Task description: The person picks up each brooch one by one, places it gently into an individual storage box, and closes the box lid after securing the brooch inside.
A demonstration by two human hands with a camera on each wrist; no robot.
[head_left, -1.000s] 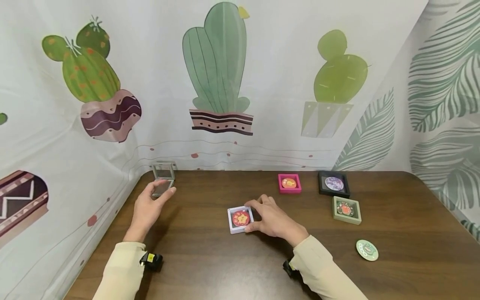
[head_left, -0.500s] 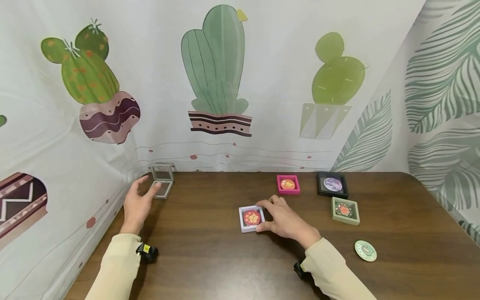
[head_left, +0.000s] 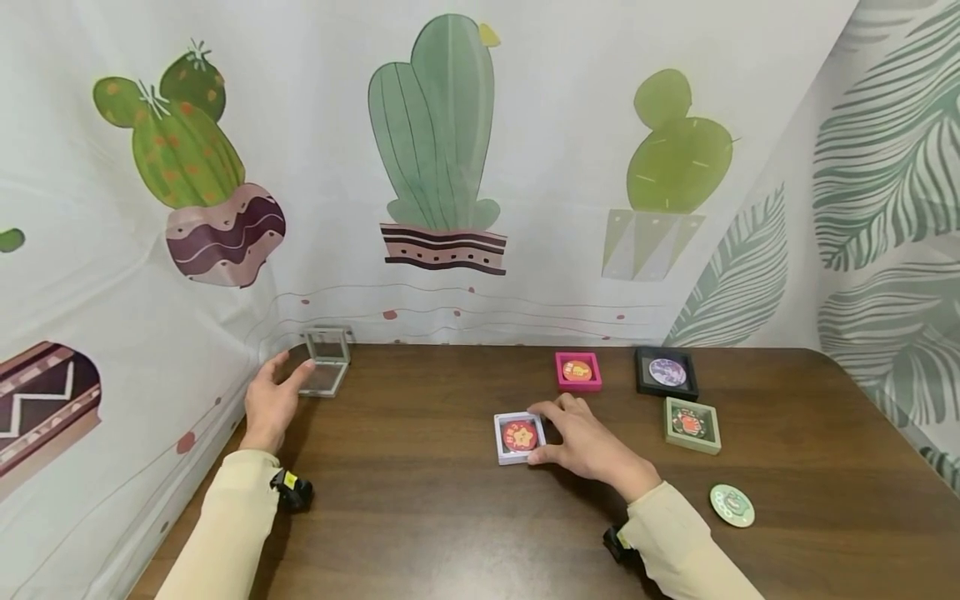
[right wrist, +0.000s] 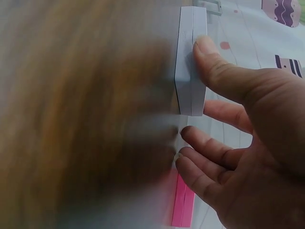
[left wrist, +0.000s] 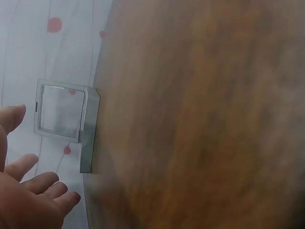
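A small white square display case point(head_left: 519, 438) with a red round badge bearing a yellow star lies at the middle of the table. My right hand point(head_left: 588, 442) pinches its right side between thumb and fingers; in the right wrist view the thumb lies on the white case's side point(right wrist: 186, 90). At the back left, a grey clear-windowed display case point(head_left: 327, 362) stands hinged open with its lid upright and no badge inside. Just beside it is my left hand point(head_left: 272, 404), fingers spread and holding nothing. The left wrist view shows the fingers apart from the grey case point(left wrist: 88, 129).
Toward the back right sit a pink case point(head_left: 578, 372), a black case point(head_left: 666, 372) and a sage green case point(head_left: 692, 425), each with a round badge. A loose pale green badge point(head_left: 732, 506) lies nearer on the right. A cactus-print cloth point(head_left: 555, 167) hangs behind the wooden table point(head_left: 420, 517).
My right hand has slid the white case to the right across the table. My left hand has drawn back to the left from the grey case, which stays put.
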